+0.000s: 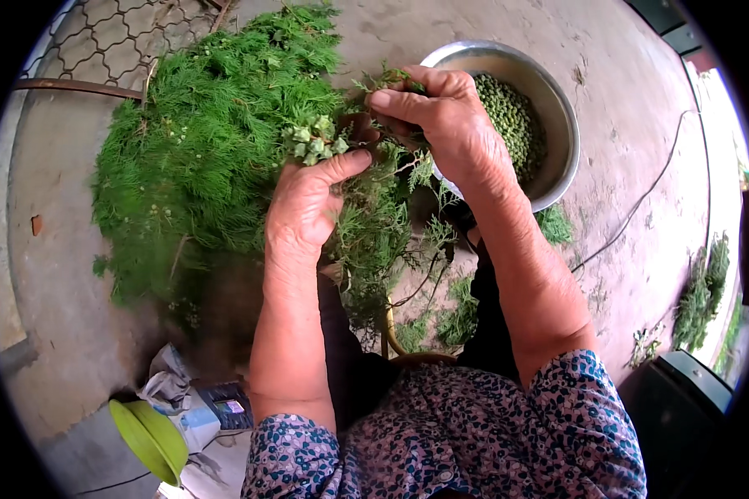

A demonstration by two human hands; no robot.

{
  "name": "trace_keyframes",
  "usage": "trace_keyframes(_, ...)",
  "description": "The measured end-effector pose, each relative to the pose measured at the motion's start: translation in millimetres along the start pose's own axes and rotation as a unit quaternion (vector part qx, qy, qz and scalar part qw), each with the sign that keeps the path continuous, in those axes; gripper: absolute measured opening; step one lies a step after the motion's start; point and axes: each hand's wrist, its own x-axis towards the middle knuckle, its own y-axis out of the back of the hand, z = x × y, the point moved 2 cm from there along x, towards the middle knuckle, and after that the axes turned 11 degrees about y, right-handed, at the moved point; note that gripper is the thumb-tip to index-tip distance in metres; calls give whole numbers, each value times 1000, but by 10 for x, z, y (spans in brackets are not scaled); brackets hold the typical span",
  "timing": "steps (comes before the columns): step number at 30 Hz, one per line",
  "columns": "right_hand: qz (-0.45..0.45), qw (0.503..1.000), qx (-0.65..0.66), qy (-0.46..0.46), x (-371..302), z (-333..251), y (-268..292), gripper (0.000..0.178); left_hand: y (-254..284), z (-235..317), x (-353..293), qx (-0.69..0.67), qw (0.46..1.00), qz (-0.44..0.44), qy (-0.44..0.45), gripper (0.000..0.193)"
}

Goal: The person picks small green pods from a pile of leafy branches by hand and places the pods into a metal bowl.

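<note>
A clump of pale green seed cones (314, 140) rests in my left hand (305, 200), whose thumb lies across toward the right. My right hand (449, 116) pinches a small evergreen sprig (384, 79) between thumb and fingers, just above and to the right of the cones. Below both hands hangs a leafy evergreen branch (374, 224), over my lap; whether a hand holds its upper end is hidden. Behind my right wrist stands a wide metal basin (566, 125), holding a heap of small green cones (512, 116).
A large pile of cut evergreen branches (216, 141) covers the floor at left. A metal lattice (100, 50) lies beyond it. A lime-green bowl (150, 441) and crumpled sacks (175, 391) are at lower left. A dark box (682, 407) stands at lower right; a thin cable (641, 204) crosses the floor.
</note>
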Motion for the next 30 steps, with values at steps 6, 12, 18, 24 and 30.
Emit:
trace_keyframes(6,16,1000,14,0,-70,-98,-57,11,21,14,0,8,999,-29,-33,28)
trace_keyframes(12,1,998,65,1,-56,-47,-46,11,-39,-110,70,12,998,21,-57,24)
trace_keyframes(18,15,990,144,1,-42,-1,-20,12,-61,-217,161,12,998,-39,-50,23)
trace_keyframes(24,30,981,194,2,-21,12,19,10,-41,-272,197,-54,996,-13,-74,25)
trace_keyframes(30,73,965,251,-12,-7,80,76,7,-22,-171,168,-80,989,89,-89,29)
